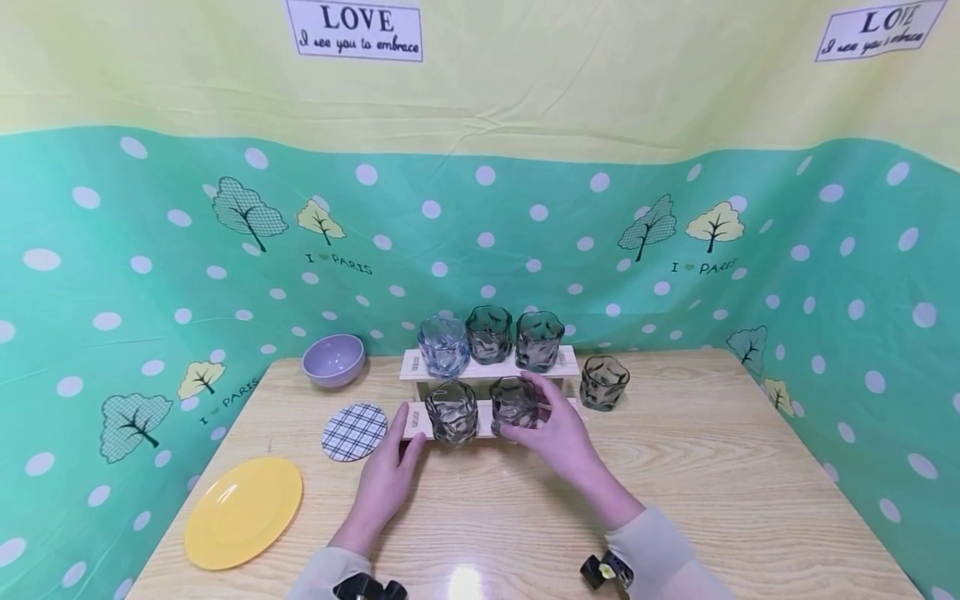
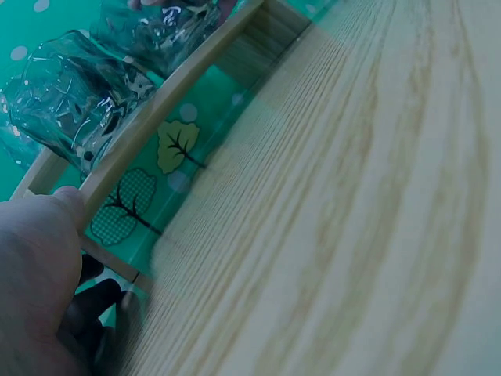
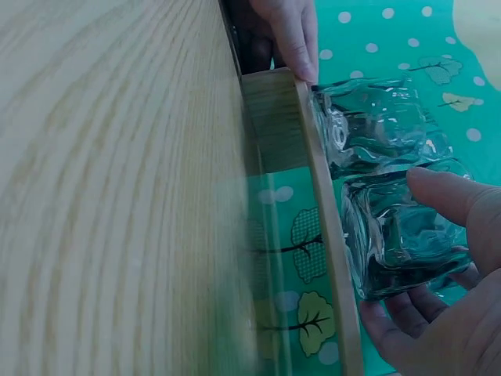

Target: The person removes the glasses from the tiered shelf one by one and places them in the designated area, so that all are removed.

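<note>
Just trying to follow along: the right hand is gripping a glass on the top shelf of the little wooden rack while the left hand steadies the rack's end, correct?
Not quite. The right hand grips a glass on the lower shelf, not the top one, as the head view shows. The left hand does rest against the wooden rack at its end.

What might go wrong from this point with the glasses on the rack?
The right hand grips a glass on the lower shelf, close beside another glass; they may knock together. The left hand touches only the shelf's end, so the rack, with three glasses on top, might shift.
</note>
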